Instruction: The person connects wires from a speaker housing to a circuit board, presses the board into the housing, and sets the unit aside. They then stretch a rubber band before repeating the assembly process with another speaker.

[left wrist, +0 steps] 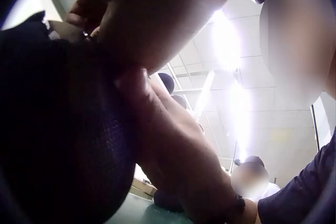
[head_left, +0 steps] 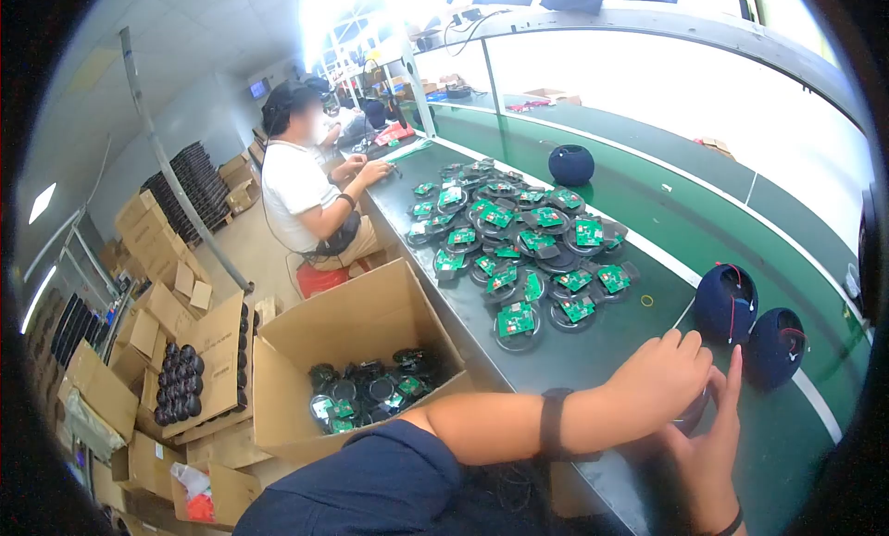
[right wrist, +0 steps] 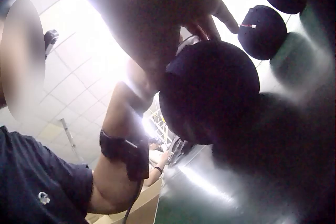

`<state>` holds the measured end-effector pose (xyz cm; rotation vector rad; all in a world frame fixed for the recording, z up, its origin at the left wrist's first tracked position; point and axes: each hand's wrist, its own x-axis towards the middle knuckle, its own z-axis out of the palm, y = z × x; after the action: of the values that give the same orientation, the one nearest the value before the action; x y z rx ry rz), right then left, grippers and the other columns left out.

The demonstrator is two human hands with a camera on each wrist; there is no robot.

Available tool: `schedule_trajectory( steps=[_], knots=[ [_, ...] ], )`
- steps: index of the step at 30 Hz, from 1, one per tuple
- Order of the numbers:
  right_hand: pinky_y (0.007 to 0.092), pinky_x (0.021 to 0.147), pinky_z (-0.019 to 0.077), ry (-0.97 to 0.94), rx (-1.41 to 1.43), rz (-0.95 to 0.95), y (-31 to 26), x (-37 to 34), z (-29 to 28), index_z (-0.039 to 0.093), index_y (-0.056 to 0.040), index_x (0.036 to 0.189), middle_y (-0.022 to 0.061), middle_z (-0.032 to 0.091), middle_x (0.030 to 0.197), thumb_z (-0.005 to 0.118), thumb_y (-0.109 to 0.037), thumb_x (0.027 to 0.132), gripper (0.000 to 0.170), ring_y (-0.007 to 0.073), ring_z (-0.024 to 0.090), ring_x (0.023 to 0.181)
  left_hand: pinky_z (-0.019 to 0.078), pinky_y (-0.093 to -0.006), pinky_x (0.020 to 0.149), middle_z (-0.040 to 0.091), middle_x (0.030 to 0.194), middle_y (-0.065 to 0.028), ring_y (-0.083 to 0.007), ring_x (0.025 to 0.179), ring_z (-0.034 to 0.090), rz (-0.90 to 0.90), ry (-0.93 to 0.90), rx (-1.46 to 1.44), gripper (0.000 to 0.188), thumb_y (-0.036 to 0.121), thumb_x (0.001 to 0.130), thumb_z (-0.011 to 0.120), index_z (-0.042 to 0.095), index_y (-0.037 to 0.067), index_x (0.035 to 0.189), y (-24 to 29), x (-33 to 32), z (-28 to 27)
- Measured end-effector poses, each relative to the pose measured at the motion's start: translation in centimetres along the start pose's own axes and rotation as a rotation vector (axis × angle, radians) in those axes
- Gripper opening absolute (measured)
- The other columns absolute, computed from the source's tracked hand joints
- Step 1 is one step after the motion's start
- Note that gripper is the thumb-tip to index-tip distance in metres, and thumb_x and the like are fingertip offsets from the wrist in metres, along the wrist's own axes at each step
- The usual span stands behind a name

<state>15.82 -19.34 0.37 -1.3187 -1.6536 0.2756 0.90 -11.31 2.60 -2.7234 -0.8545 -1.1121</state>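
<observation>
Two bare hands, a left grip [head_left: 659, 380] and a right grip [head_left: 711, 443], meet at a round, dark, fabric-covered ball [right wrist: 210, 98] over the near right part of a dark grey metal worktop [head_left: 607, 365]. The right grip is clamped on the ball, with one finger held out straight. The fingers of the left grip curl in towards the ball's upper side; their tips are hidden, so whether they pinch or press cannot be told. A glossy curved edge [right wrist: 190, 41] shows by the right grip's fingers, at the top of the ball. A broad black strap [head_left: 554, 423] circles the left wrist.

Just beyond the hands stand two navy fabric balls, a nearer one [head_left: 776, 348] and a farther one [head_left: 725, 303], each with thin red wires at its opening. Another navy ball [head_left: 570, 166] sits farther off, by the green belt [head_left: 648, 203] that runs along the worktop. A small yellow ring [head_left: 646, 301] lies near a broad heap of black round discs bearing green circuit boards [head_left: 514, 321]. In front of the worktop, an open brown cardboard box [head_left: 319, 318] holds more black discs, several with green boards [head_left: 410, 385]. Farther along, a person in a white shirt and dark cap [head_left: 298, 180] sits on a red stool [head_left: 321, 279], both hands at the worktop.
</observation>
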Motion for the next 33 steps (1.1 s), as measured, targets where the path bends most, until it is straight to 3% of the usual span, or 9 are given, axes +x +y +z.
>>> schedule_trajectory(
  steps=[7, 13, 19, 21, 25, 27, 33],
  knots=[
    [0.0415, 0.105, 0.0475, 0.001, -0.068, -0.028, -0.1, -0.2, 0.2, 0.016, 0.0006, 0.162, 0.0248, 0.061, 0.13, 0.097, -0.017, 0.059, 0.132, 0.0385, 0.063, 0.119, 0.0537, -0.0368, 0.069, 0.054, 0.088, -0.0111, -0.0273, 0.085, 0.06, 0.037, -0.048, 0.022, 0.018, 0.017, 0.086, 0.067, 0.063, 0.0, 0.092, -0.1, -1.0, -0.3],
    [0.0431, 0.104, 0.048, -0.013, -0.054, -0.022, -0.2, -0.1, 0.0, 0.016, -0.0002, 0.162, 0.0241, 0.062, 0.132, 0.099, -0.024, 0.057, 0.136, 0.0399, 0.063, 0.119, 0.0551, -0.0413, 0.072, 0.058, 0.092, -0.0154, -0.0311, 0.088, 0.064, -0.083, -0.059, -0.037, 0.018, 0.015, 0.087, 0.065, 0.063, -0.001, 0.093, -0.9, 0.6, 1.1],
    [0.0449, 0.103, 0.0481, -0.007, -0.061, 0.006, -0.2, -0.1, -0.1, 0.015, -0.0008, 0.163, 0.0233, 0.064, 0.131, 0.1, -0.032, 0.053, 0.142, 0.0412, 0.063, 0.119, 0.0553, -0.0417, 0.072, 0.061, 0.089, -0.0148, -0.0327, 0.088, 0.066, -0.083, -0.172, -0.037, 0.018, 0.016, 0.084, 0.065, 0.064, -0.001, 0.092, -1.5, 1.6, 1.4],
    [0.0451, 0.103, 0.0479, -0.006, -0.058, 0.008, -0.2, -0.1, 0.0, 0.015, -0.0008, 0.163, 0.0233, 0.064, 0.13, 0.1, -0.033, 0.053, 0.142, 0.0411, 0.063, 0.119, 0.0549, -0.0403, 0.07, 0.061, 0.088, -0.014, -0.031, 0.086, 0.065, 0.019, -0.279, -0.013, 0.019, 0.018, 0.082, 0.066, 0.065, 0.0, 0.09, -1.6, 1.8, 0.7],
    [0.0449, 0.103, 0.0472, 0.01, -0.075, 0.01, 0.0, -0.2, 0.1, 0.017, 0.0, 0.162, 0.0227, 0.064, 0.129, 0.1, -0.032, 0.054, 0.14, 0.0404, 0.063, 0.118, 0.0536, -0.0388, 0.069, 0.061, 0.088, -0.0121, -0.0285, 0.085, 0.063, 0.101, -0.185, 0.032, 0.019, 0.021, 0.083, 0.068, 0.066, 0.002, 0.085, -1.4, 1.3, 0.7],
    [0.0447, 0.103, 0.0471, 0.016, -0.082, 0.003, -0.2, -0.2, 0.2, 0.018, 0.0008, 0.162, 0.0227, 0.064, 0.128, 0.1, -0.03, 0.054, 0.139, 0.0399, 0.063, 0.117, 0.0514, -0.0373, 0.068, 0.059, 0.087, -0.0091, -0.0266, 0.085, 0.06, 0.102, 0.037, -0.063, 0.019, 0.022, 0.085, 0.068, 0.066, 0.003, 0.082, -1.0, 0.8, 0.6],
    [0.0441, 0.103, 0.0478, 0.043, -0.101, -0.015, 0.0, -0.2, 0.5, 0.021, 0.0028, 0.161, 0.0234, 0.064, 0.127, 0.098, -0.021, 0.056, 0.133, 0.0388, 0.063, 0.117, 0.0478, -0.0362, 0.071, 0.056, 0.091, -0.0086, -0.0255, 0.091, 0.057, 0.063, 0.018, 0.072, 0.016, 0.021, 0.086, 0.068, 0.067, 0.004, 0.083, 0.0, -0.9, -0.3]
  ],
)
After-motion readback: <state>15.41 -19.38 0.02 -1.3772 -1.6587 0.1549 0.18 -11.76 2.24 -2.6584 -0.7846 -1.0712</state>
